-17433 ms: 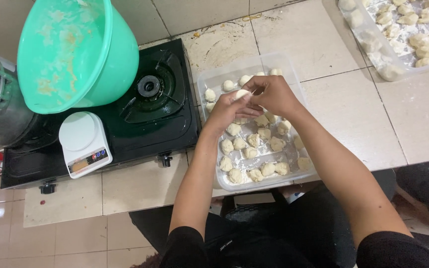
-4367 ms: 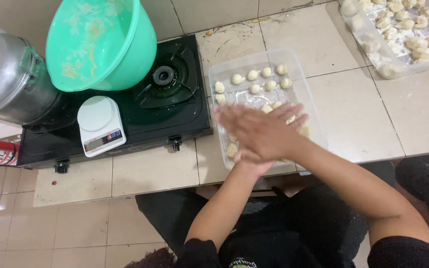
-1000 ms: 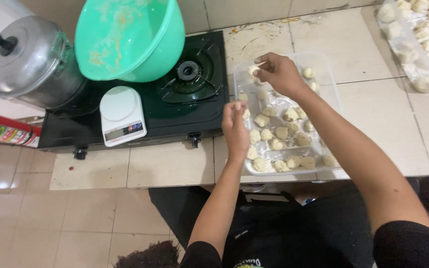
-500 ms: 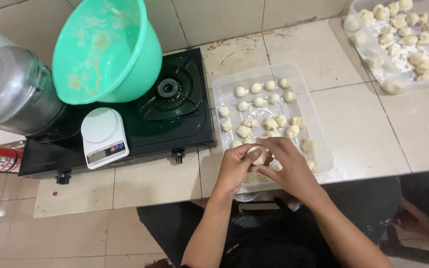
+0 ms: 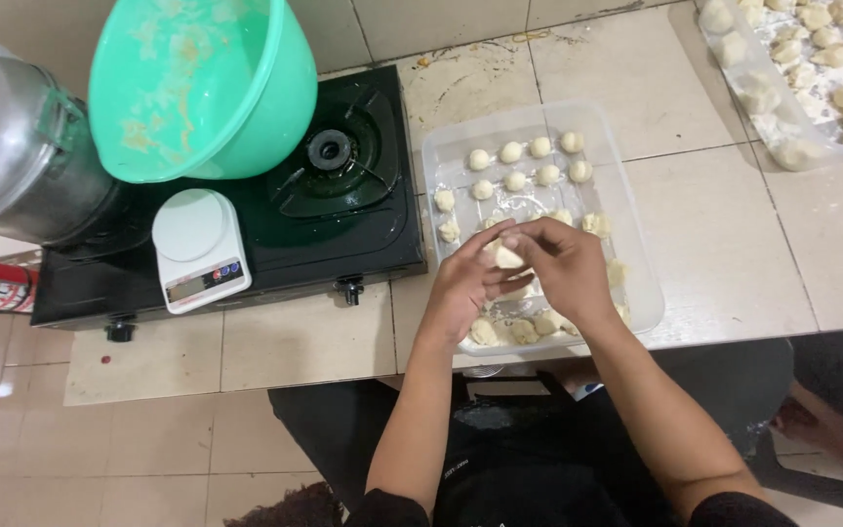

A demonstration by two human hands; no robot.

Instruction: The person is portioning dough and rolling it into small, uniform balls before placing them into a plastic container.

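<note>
A clear plastic tray [image 5: 636, 244] lies on the tiled floor and holds several small pale dough balls [image 5: 511, 152] in rows. My left hand [image 5: 465, 283] and my right hand [image 5: 563, 265] meet over the tray's near half. Between their fingertips they hold one piece of dough [image 5: 507, 258]. More dough pieces [image 5: 524, 330] lie under and in front of my hands, partly hidden.
A black gas stove [image 5: 343, 195] sits left of the tray, with a green bowl [image 5: 197, 88] tilted on it and a white kitchen scale [image 5: 197, 249] at its front. A metal pot [image 5: 12, 156] stands far left. A second tray of dough [image 5: 812, 68] is at top right.
My hands have moved up from the tray's near edge to its middle, still together on a dough piece. The view has shifted slightly.
</note>
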